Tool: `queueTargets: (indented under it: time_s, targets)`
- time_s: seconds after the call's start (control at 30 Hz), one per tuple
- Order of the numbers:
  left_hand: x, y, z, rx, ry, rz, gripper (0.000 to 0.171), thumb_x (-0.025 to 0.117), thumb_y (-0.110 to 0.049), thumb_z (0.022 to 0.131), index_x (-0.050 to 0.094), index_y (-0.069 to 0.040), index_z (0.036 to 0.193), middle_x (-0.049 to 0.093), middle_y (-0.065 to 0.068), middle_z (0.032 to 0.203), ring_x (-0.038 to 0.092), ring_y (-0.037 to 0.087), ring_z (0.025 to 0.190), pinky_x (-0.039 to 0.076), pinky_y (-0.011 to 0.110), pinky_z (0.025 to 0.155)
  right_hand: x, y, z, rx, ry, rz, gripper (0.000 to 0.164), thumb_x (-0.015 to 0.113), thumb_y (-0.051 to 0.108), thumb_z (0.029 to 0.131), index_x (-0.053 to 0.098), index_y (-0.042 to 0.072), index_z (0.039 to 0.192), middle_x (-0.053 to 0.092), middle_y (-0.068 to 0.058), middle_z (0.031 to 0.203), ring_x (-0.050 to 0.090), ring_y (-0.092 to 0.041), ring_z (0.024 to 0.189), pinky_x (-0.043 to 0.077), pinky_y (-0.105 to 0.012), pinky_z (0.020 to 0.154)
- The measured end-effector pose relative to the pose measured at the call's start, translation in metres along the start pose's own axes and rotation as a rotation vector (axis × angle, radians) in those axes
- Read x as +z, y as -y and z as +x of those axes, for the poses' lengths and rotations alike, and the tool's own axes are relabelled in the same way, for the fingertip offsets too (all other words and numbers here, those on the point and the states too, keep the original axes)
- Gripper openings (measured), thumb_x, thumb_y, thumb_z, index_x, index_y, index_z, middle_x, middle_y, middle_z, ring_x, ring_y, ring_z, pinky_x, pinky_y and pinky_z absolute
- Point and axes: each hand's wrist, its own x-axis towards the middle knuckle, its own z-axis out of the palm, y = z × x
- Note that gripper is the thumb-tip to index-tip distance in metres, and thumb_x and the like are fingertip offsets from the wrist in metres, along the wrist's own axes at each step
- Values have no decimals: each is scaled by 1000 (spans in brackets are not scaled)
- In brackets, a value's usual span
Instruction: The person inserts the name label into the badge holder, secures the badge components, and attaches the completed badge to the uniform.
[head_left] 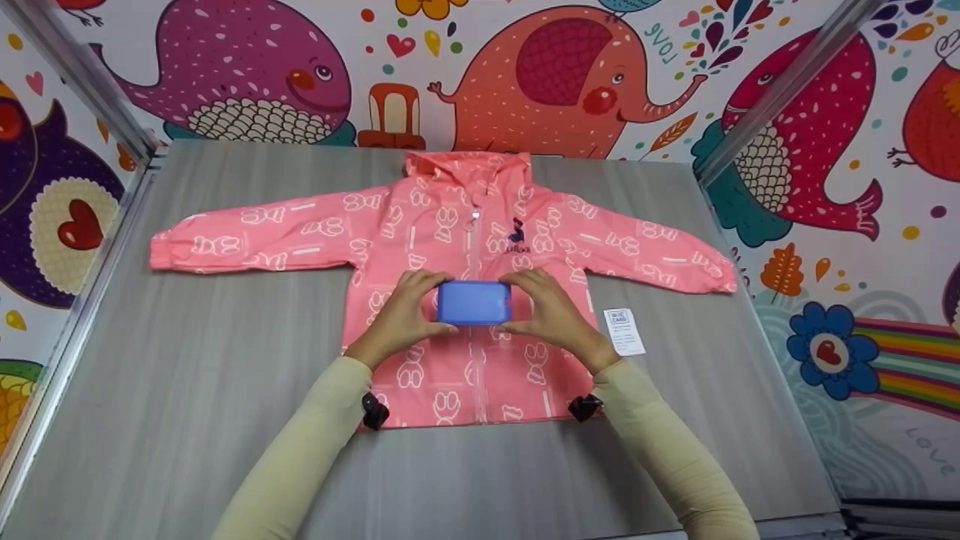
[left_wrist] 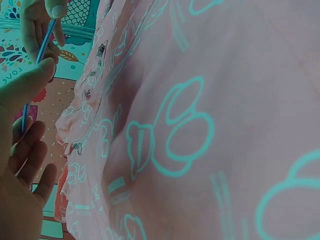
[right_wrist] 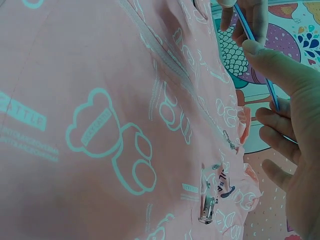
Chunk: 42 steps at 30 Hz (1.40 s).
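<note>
A thin blue rectangular card [head_left: 474, 302] is held up level in front of the jacket, its broad face showing in the head view. My left hand [head_left: 405, 311] pinches its left end between thumb and fingers. At the opposite end my right hand [head_left: 551, 311] does the same. Both wrist views catch the card [left_wrist: 46, 42] almost edge-on, as a narrow blue strip [right_wrist: 252, 37]. Behind and below the hands, a pink hooded jacket [head_left: 420, 375] with white line-drawn figures lies front up, zipped, its sleeves spread to both sides.
A small white printed tag [head_left: 624, 331] lies right of the jacket's body. The jacket rests on a grey wood-grain table [head_left: 187, 375], enclosed by walls [head_left: 495, 90] printed with cartoon animals. A metal rail [head_left: 795, 90] slants at the right corner.
</note>
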Motion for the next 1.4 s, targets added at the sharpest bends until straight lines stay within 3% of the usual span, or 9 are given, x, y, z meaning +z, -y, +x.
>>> queueTargets:
  time_s: [0.4, 0.57, 0.93, 1.2, 1.4]
  targets:
    - [-3, 2, -1, 5, 13, -4, 78, 91, -25, 69, 55, -18, 138, 58, 9, 128, 46, 28, 121, 47, 50, 103, 0, 0, 0, -5, -1, 22, 78, 94, 27, 62, 61, 8, 130, 66, -8, 128, 56, -28, 122, 42, -49, 109]
    - [-2, 2, -1, -3, 6, -3, 81, 91, -24, 68, 53, -15, 139, 59, 10, 122, 47, 27, 113, 47, 47, 98, -1, 0, -1, -7, 0, 37, 77, 94, 28, 63, 61, 10, 130, 66, -7, 128, 55, -27, 122, 42, -48, 109]
    - [-2, 2, -1, -29, 11, -14, 82, 89, -27, 71, 51, -12, 142, 60, 12, 122, 47, 27, 113, 47, 48, 99, -2, -1, -3, -9, -20, 57, 78, 93, 33, 64, 61, 10, 131, 65, -7, 128, 55, -26, 120, 44, -48, 107]
    - [-2, 1, 0, -47, -27, -138, 51, 67, -13, 90, 55, -8, 140, 61, 14, 104, 52, 27, 103, 46, 49, 97, 0, -1, -3, 6, -17, 37, 77, 92, 29, 66, 60, 11, 133, 64, -7, 130, 55, -27, 122, 45, -48, 107]
    - [-1, 0, 0, -71, -39, -198, 47, 62, -6, 92, 56, -7, 139, 61, 12, 98, 61, 27, 99, 51, 45, 92, 0, 0, -3, 7, -16, 25, 79, 92, 26, 65, 59, 11, 135, 64, -7, 130, 55, -27, 122, 45, -50, 107]
